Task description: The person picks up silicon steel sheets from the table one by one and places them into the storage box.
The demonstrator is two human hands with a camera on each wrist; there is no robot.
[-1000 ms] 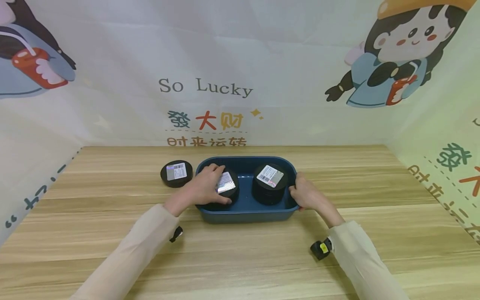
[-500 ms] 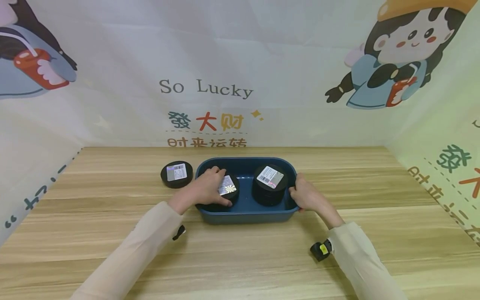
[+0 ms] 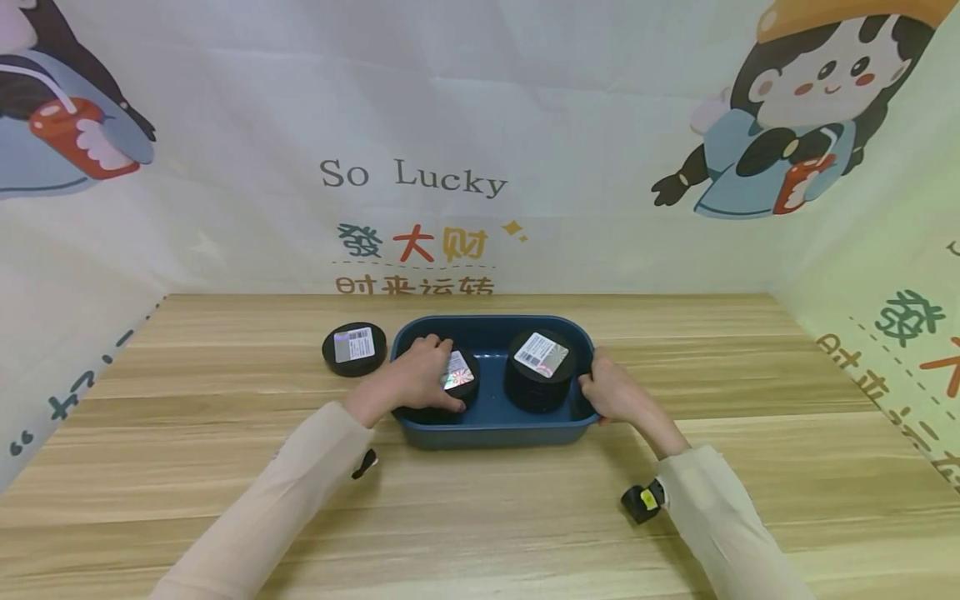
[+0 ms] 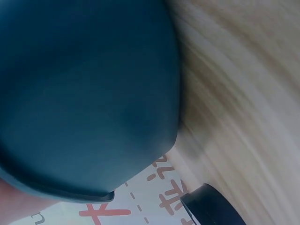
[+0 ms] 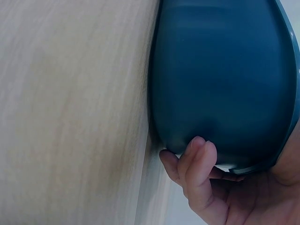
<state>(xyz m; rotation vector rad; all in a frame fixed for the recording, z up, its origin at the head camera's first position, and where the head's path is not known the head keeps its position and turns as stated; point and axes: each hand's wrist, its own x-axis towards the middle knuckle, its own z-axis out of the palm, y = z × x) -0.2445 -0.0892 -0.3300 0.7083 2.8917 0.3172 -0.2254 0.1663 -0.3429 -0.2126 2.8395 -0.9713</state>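
A dark blue oblong plastic tub (image 3: 495, 435) stands on the table. My left hand (image 3: 417, 372) reaches over its left end and grips a flat round black container (image 3: 467, 390) with a silver-white label, thumb at the near side and fingers at the far side. Several similar round black containers (image 3: 540, 363) form a stack in the tub's right half, a label on the top one. My right hand (image 3: 611, 385) holds the tub's right end at the rim; in the right wrist view its fingers (image 5: 201, 164) lie against the outer wall. The left wrist view shows the tub's outer wall (image 4: 93, 108).
Another round black container (image 3: 354, 349) with a label lies on the wooden table (image 3: 480, 517) just left of the tub. A printed white cloth (image 3: 585, 150) hangs behind the table and along both sides. A small black camera (image 3: 641, 501) is strapped at the right wrist.
My left forearm and wrist have shifted slightly to the right, with the hand still on the round container. The right hand, the tub and the stack look unmoved.
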